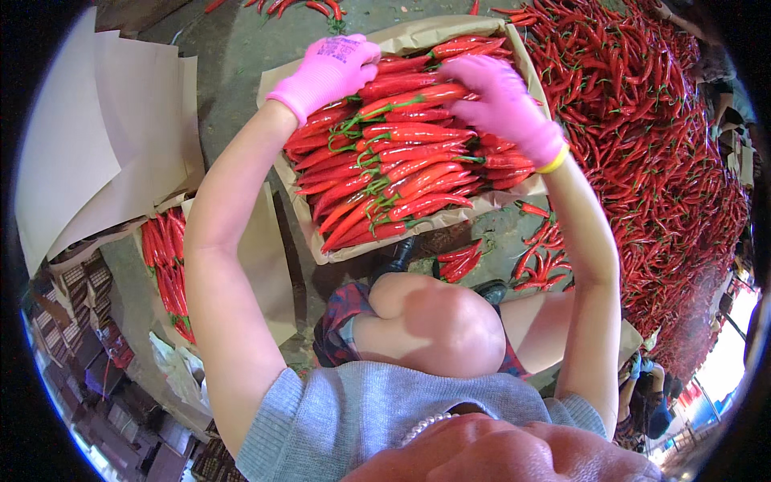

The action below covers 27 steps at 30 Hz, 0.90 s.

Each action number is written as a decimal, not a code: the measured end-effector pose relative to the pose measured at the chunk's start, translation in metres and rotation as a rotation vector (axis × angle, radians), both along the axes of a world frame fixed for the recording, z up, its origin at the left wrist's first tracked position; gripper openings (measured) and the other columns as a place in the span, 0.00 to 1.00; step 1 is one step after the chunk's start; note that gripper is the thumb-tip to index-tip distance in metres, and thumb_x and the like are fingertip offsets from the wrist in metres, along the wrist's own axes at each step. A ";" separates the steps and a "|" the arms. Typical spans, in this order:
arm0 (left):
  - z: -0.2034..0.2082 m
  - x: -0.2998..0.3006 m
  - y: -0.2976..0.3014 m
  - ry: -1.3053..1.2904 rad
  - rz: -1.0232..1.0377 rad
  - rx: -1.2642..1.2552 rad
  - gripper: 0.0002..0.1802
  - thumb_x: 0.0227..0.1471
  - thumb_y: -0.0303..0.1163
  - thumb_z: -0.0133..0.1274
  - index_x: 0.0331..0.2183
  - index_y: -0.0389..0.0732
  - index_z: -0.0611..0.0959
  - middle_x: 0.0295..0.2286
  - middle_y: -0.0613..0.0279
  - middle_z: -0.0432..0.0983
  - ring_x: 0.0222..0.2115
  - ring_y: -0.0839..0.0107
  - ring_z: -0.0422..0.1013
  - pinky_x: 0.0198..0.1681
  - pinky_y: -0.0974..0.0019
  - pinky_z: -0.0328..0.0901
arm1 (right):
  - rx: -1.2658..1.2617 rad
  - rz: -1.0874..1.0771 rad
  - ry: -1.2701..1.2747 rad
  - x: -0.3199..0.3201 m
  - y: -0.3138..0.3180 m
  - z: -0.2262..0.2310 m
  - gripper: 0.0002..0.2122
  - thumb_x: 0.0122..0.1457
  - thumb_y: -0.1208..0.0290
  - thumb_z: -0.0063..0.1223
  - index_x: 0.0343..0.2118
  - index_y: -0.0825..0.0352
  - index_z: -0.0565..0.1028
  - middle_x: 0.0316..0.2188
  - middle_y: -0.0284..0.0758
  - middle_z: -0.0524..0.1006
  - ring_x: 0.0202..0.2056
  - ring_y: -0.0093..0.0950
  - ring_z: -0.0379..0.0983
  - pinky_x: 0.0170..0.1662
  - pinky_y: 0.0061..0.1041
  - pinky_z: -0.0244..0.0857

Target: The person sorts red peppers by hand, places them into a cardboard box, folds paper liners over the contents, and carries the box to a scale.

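Both of my hands wear pink knit gloves and are over a paper-lined carton point(325, 255) packed with red chili peppers point(401, 153). The peppers lie in layered rows, green stems mostly toward the middle and left. My left hand point(336, 71) is at the far left of the rows, its fingers bent in against the peppers; whatever they hold is hidden. My right hand point(499, 98) rests over the far right of the rows, slightly blurred, thumb apart from the curved fingers, with no pepper visibly gripped. A yellow band point(553, 159) circles my right wrist.
A large heap of loose red chilies point(642, 153) spreads along the right. Another carton of chilies point(167, 273) stands at left, beside large paper sheets point(120, 120). Loose peppers point(462, 261) lie on the floor near my knees. Other people point(646, 394) are at the right edge.
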State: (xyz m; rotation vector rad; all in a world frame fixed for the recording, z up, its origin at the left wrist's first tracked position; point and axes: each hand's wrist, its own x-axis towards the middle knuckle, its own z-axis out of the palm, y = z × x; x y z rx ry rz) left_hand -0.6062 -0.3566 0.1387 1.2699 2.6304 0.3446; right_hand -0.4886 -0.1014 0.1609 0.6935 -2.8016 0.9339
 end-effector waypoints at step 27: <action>0.014 0.091 -0.051 0.234 0.191 0.443 0.07 0.41 0.33 0.63 0.23 0.43 0.81 0.30 0.64 0.75 0.29 0.64 0.72 0.33 0.59 0.65 | 0.474 0.162 0.228 0.064 -0.038 -0.005 0.17 0.44 0.71 0.56 0.41 0.59 0.72 0.31 0.31 0.73 0.39 0.32 0.71 0.56 0.40 0.59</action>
